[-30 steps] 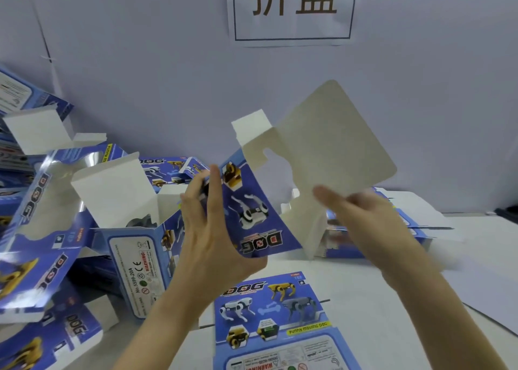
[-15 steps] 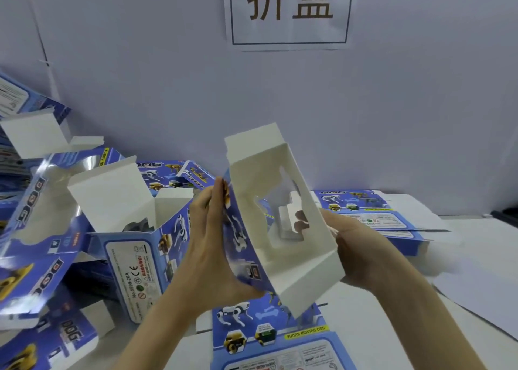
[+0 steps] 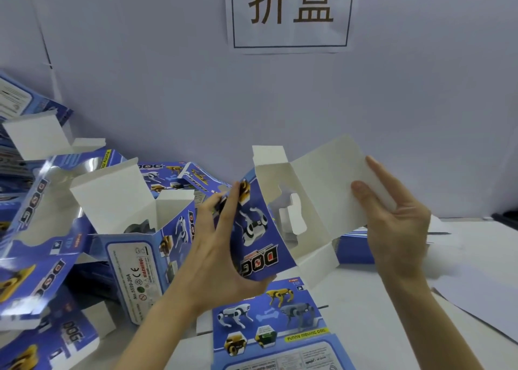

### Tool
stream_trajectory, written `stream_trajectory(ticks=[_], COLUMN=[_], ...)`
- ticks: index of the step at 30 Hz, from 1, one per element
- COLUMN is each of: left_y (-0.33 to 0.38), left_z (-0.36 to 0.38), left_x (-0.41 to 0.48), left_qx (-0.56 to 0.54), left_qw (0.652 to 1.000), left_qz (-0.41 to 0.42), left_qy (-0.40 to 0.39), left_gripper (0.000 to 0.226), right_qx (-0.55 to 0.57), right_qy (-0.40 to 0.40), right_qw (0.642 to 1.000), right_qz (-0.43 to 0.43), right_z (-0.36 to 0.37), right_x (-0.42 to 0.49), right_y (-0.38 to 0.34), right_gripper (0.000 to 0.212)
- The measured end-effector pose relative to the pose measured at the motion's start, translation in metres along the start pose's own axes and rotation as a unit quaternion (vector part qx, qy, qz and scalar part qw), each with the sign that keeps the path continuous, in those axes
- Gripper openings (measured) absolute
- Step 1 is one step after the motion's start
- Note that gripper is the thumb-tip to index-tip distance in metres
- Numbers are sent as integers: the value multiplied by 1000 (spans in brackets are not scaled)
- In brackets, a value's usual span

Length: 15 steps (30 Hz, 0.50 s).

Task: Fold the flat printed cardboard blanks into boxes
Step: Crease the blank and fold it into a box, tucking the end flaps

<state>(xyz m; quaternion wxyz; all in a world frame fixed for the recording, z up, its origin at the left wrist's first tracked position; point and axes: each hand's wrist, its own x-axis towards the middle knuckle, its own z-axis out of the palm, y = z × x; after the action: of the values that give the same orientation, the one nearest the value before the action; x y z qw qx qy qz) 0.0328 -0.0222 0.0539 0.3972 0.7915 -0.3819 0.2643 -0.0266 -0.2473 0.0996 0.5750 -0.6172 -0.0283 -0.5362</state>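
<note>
With the left hand (image 3: pixel 221 257), grips a half-opened box (image 3: pixel 260 238) in mid-air over the white table (image 3: pixel 364 327): thumb curled under the bottom edge of the blue printed panel, fingers hooked over its left edge. Holds the box with its long axis roughly upright, the top leaning a little to the left, the "DOG" lettering upside down at the low end, the printed top thus pointing down at the table. Turns the white inner face toward the camera and the right, with a window cut-out (image 3: pixel 291 215) in the middle panel, one small flap (image 3: pixel 269 155) standing up at the top and another jutting out at the bottom. With the right hand (image 3: pixel 398 229), spread wide and fingers straight, touches the broad white end panel (image 3: pixel 322 179) swung out to the right: thumb flat on the white face, forefinger laid along the panel's outer edge; no telling of any fingers behind the card. Directly below, on the table, a flat printed blank (image 3: pixel 269 322), robot dogs face up. To the left, just beside the left wrist, an upright folded box (image 3: pixel 134 252) with top flaps open; beyond it, a loose heap of blue boxes (image 3: pixel 33 229). Behind the right hand, a low stack of flat blanks (image 3: pixel 353 246). On the wall (image 3: pixel 168 89) above, a paper sign (image 3: pixel 290 33) with two large characters.
</note>
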Motion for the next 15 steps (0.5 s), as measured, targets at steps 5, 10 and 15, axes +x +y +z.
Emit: stream_trajectory(ticks=[5,10,15], left_y=[7,8,5], left_z=[5,8,9], left_x=[-1,-1,-2], left_qx=[24,25,69], left_qw=[999,999,997], left_qz=[-24,-22,-16], left_qy=[-35,-35,-35], left_gripper=[125,124,122], right_qx=[-45,-90,157], right_qy=[5,-16,-84], right_qw=[998,993,965], right_qz=[-45,-78,191], right_z=[-1,-5,-10], right_x=[-2,0,10], right_y=[10,10,-6], right_gripper=[36,28,22])
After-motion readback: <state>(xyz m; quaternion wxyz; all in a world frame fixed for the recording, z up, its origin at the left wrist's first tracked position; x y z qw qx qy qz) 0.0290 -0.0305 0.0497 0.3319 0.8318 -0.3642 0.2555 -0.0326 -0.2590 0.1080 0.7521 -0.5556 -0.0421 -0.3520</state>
